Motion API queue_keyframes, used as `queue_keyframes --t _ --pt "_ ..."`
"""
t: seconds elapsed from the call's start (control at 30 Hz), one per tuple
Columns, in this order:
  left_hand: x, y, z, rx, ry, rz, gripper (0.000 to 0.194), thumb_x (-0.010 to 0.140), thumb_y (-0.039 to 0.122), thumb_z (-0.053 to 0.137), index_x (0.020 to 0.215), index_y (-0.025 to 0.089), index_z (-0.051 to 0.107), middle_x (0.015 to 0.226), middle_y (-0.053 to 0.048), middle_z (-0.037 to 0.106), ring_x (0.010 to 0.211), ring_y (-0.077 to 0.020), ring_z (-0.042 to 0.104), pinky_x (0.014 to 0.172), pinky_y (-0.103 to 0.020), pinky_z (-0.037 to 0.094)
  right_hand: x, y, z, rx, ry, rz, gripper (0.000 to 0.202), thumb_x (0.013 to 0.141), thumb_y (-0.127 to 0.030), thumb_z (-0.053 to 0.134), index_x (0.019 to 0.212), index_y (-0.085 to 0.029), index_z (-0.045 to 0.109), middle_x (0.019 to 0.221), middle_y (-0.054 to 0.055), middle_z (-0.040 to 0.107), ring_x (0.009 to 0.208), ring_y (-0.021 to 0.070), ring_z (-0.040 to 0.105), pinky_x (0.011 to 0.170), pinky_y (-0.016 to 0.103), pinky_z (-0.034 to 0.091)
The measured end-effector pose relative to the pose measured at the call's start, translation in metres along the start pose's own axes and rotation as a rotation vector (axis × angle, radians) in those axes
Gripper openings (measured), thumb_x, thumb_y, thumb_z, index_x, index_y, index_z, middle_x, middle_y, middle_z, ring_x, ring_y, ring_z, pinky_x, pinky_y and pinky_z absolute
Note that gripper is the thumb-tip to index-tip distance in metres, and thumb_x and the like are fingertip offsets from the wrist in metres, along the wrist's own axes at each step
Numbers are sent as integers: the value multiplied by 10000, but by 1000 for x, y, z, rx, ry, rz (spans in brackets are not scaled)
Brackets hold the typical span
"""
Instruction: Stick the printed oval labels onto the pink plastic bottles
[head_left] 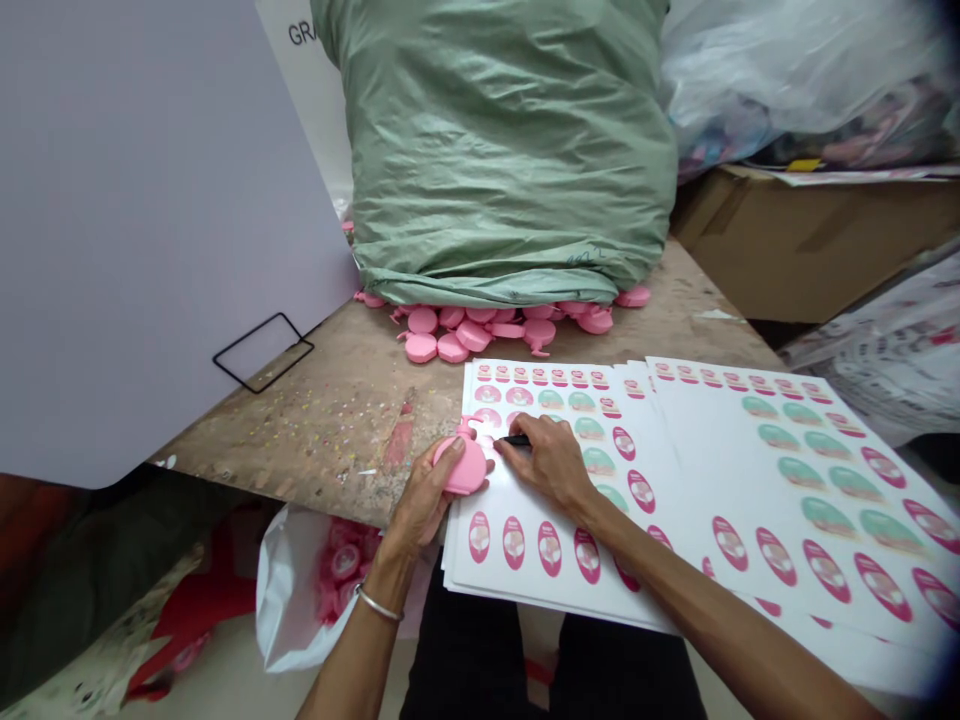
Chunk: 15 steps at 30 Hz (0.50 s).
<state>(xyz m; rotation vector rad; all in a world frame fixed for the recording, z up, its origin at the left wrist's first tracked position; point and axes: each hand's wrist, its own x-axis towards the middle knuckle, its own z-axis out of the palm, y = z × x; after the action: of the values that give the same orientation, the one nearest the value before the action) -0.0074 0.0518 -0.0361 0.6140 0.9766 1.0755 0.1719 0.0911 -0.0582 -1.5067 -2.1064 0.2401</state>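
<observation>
L hand (pixel 424 497) is closed round a pink plastic piece (pixel 466 470) over the left edge of the sticker sheets (pixel 517 505) on the table (pixel 337 430); R hand (pixel 553 465) pinches a black tool (pixel 516 440), its tip nr the piece; piece looks light, stiff, prob. smooth & slippery; best held by its rim, clear of the thin spout (pixel 466 424), likely the weak pt.
</observation>
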Motion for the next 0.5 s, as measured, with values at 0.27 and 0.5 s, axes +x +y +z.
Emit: queue_keyframes --t 0.27,0.5 --pt "0 -1 0 -5 7 14 443 800 378 676 1166 140 604 1194 -143 609 929 -249 689 680 -276 595 -3 2 -1 -126 85 -35 185 882 -366 541 862 -184 567 819 58 659 804 216 522 724 328 268" --pt "0 0 1 22 -8 20 475 784 403 688 1167 134 605 1118 -138 641 921 -246 691 683 -255 580 -1 -2 -1 -100 30 -117 205 885 -377 538 835 -182 574 798 54 660 773 201 519 751 341 269"
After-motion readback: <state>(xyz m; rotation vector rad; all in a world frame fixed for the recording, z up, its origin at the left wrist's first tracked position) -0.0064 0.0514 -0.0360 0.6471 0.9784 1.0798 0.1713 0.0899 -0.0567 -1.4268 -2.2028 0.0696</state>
